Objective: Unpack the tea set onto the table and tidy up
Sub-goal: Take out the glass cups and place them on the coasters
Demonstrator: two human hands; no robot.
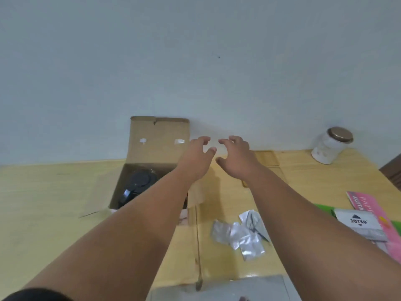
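Both hands are empty: left hand point(196, 156) and right hand point(237, 155) hover close together past the far right corner of the cardboard box point(158, 133), fingers loosely curled, gripping nothing. Nearest, foil wrappers point(240, 234) lie on the bench point(43, 192) right of the box, likely discarded packing. The box's flap stands upright, probably for access. Inside it, a dark pot point(141, 180) sits below and left of the hands, untouched.

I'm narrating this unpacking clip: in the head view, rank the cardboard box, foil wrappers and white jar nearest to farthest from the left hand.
1. Cardboard box, just left of the left hand.
2. Foil wrappers, on the table toward the person, right of centre.
3. White jar, at the far right corner.
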